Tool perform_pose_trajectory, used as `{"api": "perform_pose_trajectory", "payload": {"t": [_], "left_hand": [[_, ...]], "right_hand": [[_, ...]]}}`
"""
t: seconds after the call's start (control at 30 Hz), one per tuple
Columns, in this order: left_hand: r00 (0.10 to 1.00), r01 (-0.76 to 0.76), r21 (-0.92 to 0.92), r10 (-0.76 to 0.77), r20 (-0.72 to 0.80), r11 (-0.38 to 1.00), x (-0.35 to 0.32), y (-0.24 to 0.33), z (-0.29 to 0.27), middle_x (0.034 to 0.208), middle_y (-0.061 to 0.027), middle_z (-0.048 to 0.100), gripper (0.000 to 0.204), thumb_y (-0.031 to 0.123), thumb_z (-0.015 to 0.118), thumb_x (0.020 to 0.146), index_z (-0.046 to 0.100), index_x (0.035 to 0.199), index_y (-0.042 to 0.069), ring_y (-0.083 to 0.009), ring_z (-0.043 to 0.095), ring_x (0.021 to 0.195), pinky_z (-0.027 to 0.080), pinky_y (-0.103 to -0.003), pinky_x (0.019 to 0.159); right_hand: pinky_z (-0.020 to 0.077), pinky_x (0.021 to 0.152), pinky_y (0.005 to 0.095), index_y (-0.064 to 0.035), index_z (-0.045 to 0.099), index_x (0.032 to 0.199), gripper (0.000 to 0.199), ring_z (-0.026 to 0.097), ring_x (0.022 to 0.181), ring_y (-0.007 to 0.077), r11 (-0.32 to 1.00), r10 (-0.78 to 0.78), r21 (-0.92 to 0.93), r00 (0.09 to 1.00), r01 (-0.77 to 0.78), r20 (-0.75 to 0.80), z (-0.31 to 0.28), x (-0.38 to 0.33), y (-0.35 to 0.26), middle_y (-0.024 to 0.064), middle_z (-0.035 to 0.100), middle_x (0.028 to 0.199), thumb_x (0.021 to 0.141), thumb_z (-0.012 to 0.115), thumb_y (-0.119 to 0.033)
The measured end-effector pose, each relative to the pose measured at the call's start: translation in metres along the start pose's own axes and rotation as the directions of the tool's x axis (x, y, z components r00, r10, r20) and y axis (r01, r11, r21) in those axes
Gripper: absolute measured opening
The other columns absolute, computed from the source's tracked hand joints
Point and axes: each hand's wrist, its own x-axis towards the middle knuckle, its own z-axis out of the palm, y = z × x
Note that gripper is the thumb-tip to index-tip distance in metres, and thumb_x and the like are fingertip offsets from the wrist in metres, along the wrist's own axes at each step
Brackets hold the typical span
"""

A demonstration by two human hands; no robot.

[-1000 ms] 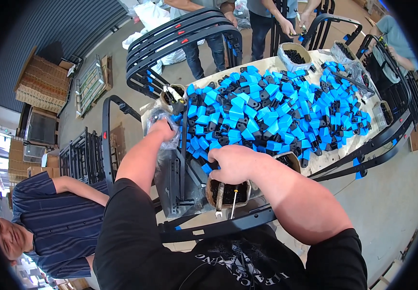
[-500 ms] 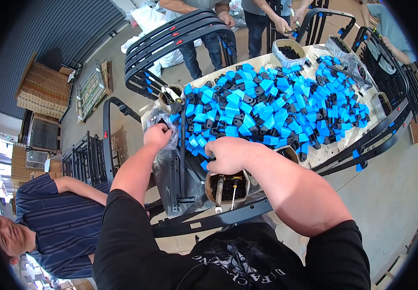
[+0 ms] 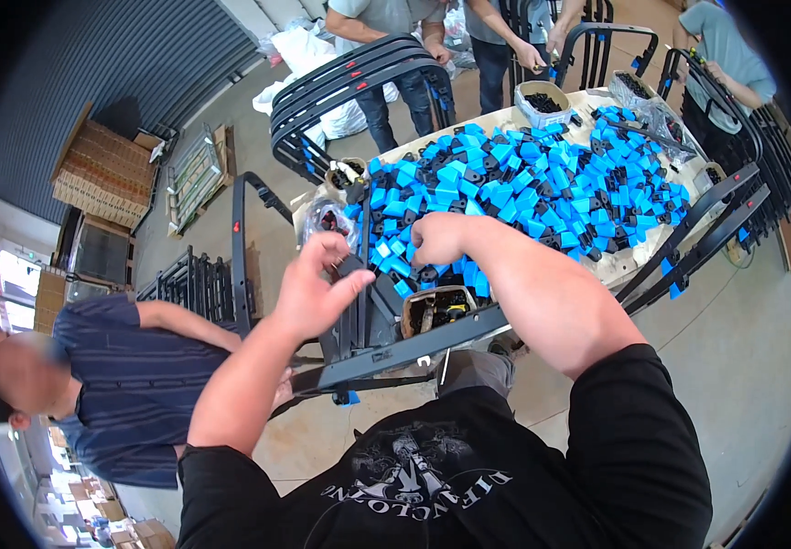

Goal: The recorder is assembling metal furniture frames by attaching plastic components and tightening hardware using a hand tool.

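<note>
My left hand (image 3: 315, 295) is raised above the near left corner of the table, thumb and fingers spread, with nothing visible in its grasp. Beyond its fingertips lies a clear plastic bag (image 3: 327, 218) with small dark and reddish parts inside. My right hand (image 3: 441, 240) is at the near edge of a big pile of blue-and-black plastic pieces (image 3: 523, 188). Its fingers curl inward, and whatever they may hold is hidden. Just below it stands a tub (image 3: 411, 320) of small dark parts, with a yellow-and-black screwdriver handle (image 3: 457, 311) in it.
A black metal frame bar (image 3: 414, 346) crosses the table's near edge. More black frames (image 3: 359, 78) stand at the far left, others on the right. A person in a striped shirt (image 3: 148, 384) is close on my left; several co-workers stand across the table. Another parts tub (image 3: 542, 102) sits far back.
My left hand has come away from the plastic bag, back toward me, and its fingers have spread. My right hand has shifted away from the near tub toward the pile. The view has shifted too.
</note>
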Motion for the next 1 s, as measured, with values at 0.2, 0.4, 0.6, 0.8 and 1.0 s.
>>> {"api": "perform_pose_trajectory", "payload": {"t": [0.2,0.4,0.6,0.8,1.0], "left_hand": [[0.999,-0.042,-0.201,0.040,-0.017,0.979,-0.072,0.039,0.009,0.098,-0.0039,0.063,0.034,0.008,0.071,0.094,0.055,0.124,0.004,-0.0116,0.058,0.082,0.047,-0.027,0.071],[0.977,0.183,-0.750,-0.203,0.067,0.636,-0.108,0.050,0.026,0.083,0.0031,0.050,0.029,-0.005,0.065,0.094,0.056,0.119,0.007,-0.0041,0.044,0.069,0.036,-0.021,0.061],[0.942,0.270,-0.910,-0.281,0.183,0.314,-0.121,0.046,0.028,0.075,0.0024,0.048,0.016,0.007,0.061,0.101,0.054,0.115,0.006,-0.0062,0.039,0.056,0.030,-0.022,0.048],[0.905,0.350,-0.821,-0.390,0.172,0.450,-0.129,0.066,0.026,0.079,-0.0002,0.051,0.015,0.011,0.056,0.103,0.053,0.117,0.005,-0.0072,0.043,0.060,0.029,-0.022,0.048],[0.917,0.353,-0.925,-0.247,0.313,0.141,-0.130,0.063,0.017,0.086,-0.0045,0.053,0.021,0.014,0.055,0.102,0.052,0.119,0.003,-0.0106,0.048,0.065,0.036,-0.024,0.051]], "right_hand": [[0.0534,0.091,0.0425,-0.0038,0.074,0.112,0.045,0.068,0.106,0.0329,0.999,0.034,0.000,0.999,-0.034,-0.021,0.000,-0.002,0.001,0.0184,0.072,0.114,0.085,0.072,-0.039],[0.0526,0.095,0.0444,-0.0023,0.075,0.112,0.046,0.067,0.110,0.0345,0.992,0.118,-0.047,0.993,-0.118,0.006,0.005,0.002,0.002,0.0200,0.070,0.120,0.087,0.069,-0.040],[0.0534,0.093,0.0443,-0.0013,0.075,0.112,0.047,0.068,0.110,0.0349,0.991,0.132,-0.024,0.991,-0.132,-0.020,0.007,-0.001,0.002,0.0211,0.071,0.119,0.087,0.070,-0.041],[0.0540,0.091,0.0442,0.0012,0.075,0.111,0.049,0.069,0.107,0.0353,0.990,0.137,-0.021,0.990,-0.138,-0.039,0.012,0.005,0.016,0.0231,0.071,0.117,0.087,0.070,-0.041],[0.0541,0.087,0.0432,-0.0042,0.073,0.114,0.045,0.069,0.103,0.0317,0.981,0.196,0.019,0.980,-0.195,-0.022,0.014,0.003,0.016,0.0176,0.073,0.112,0.085,0.075,-0.038]]}}
